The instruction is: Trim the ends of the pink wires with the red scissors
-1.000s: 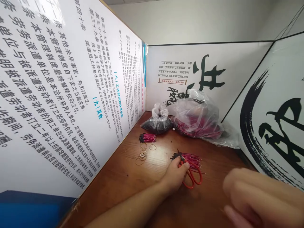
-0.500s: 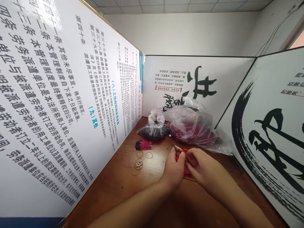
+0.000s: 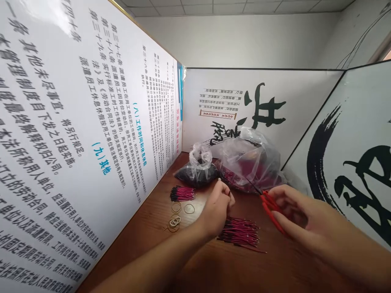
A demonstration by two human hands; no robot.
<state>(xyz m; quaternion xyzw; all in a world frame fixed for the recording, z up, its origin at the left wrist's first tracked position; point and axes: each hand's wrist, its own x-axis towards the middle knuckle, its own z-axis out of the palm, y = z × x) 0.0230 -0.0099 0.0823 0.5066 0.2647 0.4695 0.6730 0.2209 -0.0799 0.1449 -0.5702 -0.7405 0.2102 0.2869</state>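
Observation:
My right hand (image 3: pixel 295 211) is closed around the red handles of pliers (image 3: pixel 271 209), whose thin dark tips point up and left toward a bag. My left hand (image 3: pixel 218 205) is left of them, over the table, with its fingers curled together. Something small and dark shows at its fingertips, but I cannot make out what it is. Just below that hand lies a loose pile of pink wires (image 3: pixel 241 232) with black ends on the left and silvery tips on the right. A single wire (image 3: pixel 252 247) sticks out at the near side.
A bundle of pink-and-black wires (image 3: pixel 182 193) lies to the left, with several rubber bands (image 3: pixel 174 221) below it. Behind are a clear bag of black pieces (image 3: pixel 195 173) and a larger clear bag of pink wires (image 3: pixel 250 167). Printed white panels (image 3: pixel 207 81) enclose the brown table (image 3: pixel 195 264).
My hands have parted. The right one has moved right with the pliers, which were at my left hand. The left hand has come away, and the wire pile is now uncovered.

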